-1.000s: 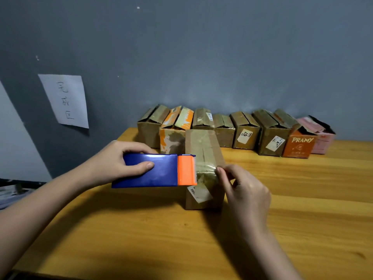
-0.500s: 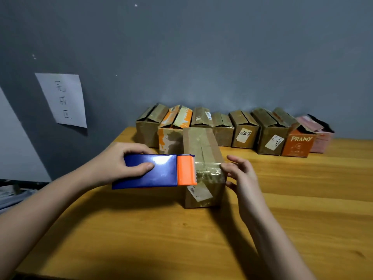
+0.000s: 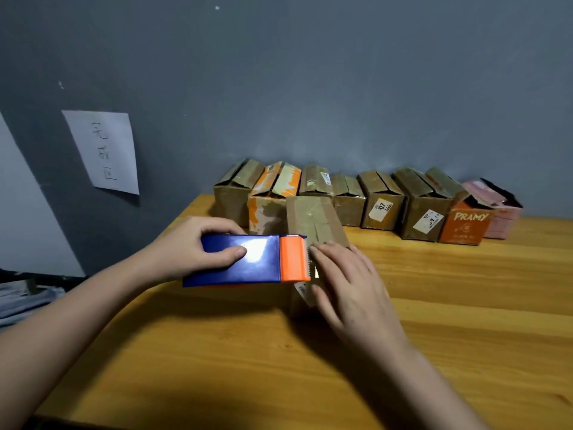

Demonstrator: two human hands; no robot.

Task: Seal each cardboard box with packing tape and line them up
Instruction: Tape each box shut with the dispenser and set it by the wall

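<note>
A brown cardboard box with tape along its top stands on the wooden table, in front of a row of boxes. My left hand grips a blue tape dispenser with an orange cutter head, held against the box's left side. My right hand lies flat on the near end of the box, fingers straight, pressing beside the cutter. The near end of the box is mostly hidden under that hand.
Several boxes line the grey wall at the back, among them an orange PRAMY box and a pink one. A paper note hangs on the wall at left. Cloth lies past the table's left edge.
My right hand let go of the tape end it pinched, opened, and now lies flat over the near end of the box. The dispenser stayed in place.
</note>
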